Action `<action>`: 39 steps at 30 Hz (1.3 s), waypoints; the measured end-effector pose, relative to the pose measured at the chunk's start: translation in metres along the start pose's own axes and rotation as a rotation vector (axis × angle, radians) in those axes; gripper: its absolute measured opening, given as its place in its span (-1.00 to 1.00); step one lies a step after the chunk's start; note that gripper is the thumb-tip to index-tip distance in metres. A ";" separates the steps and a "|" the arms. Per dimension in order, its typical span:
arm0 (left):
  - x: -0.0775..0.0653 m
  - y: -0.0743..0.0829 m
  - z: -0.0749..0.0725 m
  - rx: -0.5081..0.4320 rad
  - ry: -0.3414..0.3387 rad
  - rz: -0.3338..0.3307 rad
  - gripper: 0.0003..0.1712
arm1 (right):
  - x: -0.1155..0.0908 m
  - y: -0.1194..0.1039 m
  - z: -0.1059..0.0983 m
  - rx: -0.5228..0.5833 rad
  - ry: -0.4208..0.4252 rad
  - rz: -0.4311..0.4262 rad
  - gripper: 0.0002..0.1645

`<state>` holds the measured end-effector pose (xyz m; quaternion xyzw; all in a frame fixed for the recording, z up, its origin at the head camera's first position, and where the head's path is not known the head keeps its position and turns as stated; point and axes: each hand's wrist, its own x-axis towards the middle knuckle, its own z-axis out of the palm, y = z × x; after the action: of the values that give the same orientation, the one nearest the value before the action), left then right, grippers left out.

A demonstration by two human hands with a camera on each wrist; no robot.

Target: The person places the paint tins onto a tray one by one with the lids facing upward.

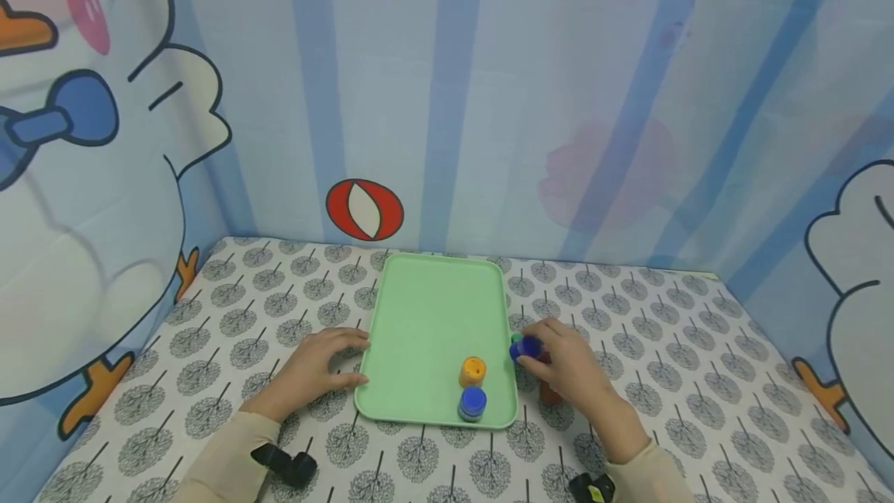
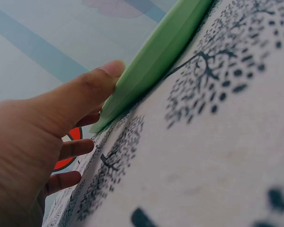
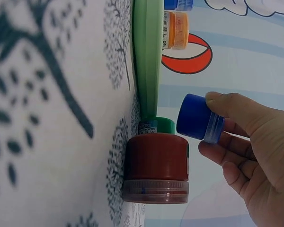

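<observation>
A small blue jar [image 3: 193, 117] is pinched between the thumb and fingers of my right hand [image 1: 574, 369], held just off the right side of the green tray [image 1: 426, 317]. Below it on the cloth stand a dark red jar [image 3: 156, 158] and, partly hidden behind that, a green jar [image 3: 165, 125]. On the tray, near its front right corner, are an orange jar [image 1: 472, 371] and another blue-topped jar [image 1: 472, 404]. My left hand [image 1: 307, 369] touches the tray's left rim with thumb and fingertips, its fingers spread rather than curled.
A white cloth [image 1: 244, 324] printed with grey trees covers the table under the tray. Behind rises a blue-striped curtain [image 1: 391, 99] with a red-and-white ball motif. A large duck figure [image 1: 77, 216] is printed on the left side.
</observation>
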<state>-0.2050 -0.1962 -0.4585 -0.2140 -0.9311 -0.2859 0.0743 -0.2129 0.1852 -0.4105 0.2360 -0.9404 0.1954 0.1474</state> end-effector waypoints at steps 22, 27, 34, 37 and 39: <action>0.000 0.001 -0.001 0.008 0.003 0.007 -0.42 | 0.017 -0.019 0.003 -0.013 -0.051 -0.083 -0.54; 0.000 0.000 0.000 0.005 -0.001 -0.005 -0.41 | 0.021 -0.025 0.006 -0.039 -0.098 -0.076 -0.55; -0.001 0.000 0.000 0.009 0.013 0.015 -0.41 | 0.028 -0.030 0.012 -0.048 -0.150 -0.009 -0.54; 0.000 0.000 -0.001 0.009 0.002 0.008 -0.40 | 0.031 -0.031 0.015 -0.042 -0.157 -0.018 -0.53; 0.001 0.000 0.000 0.008 -0.006 0.001 -0.40 | 0.033 -0.031 0.017 -0.039 -0.154 -0.034 -0.53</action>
<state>-0.2057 -0.1966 -0.4582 -0.2149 -0.9324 -0.2815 0.0724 -0.2286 0.1399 -0.4043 0.2634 -0.9485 0.1556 0.0823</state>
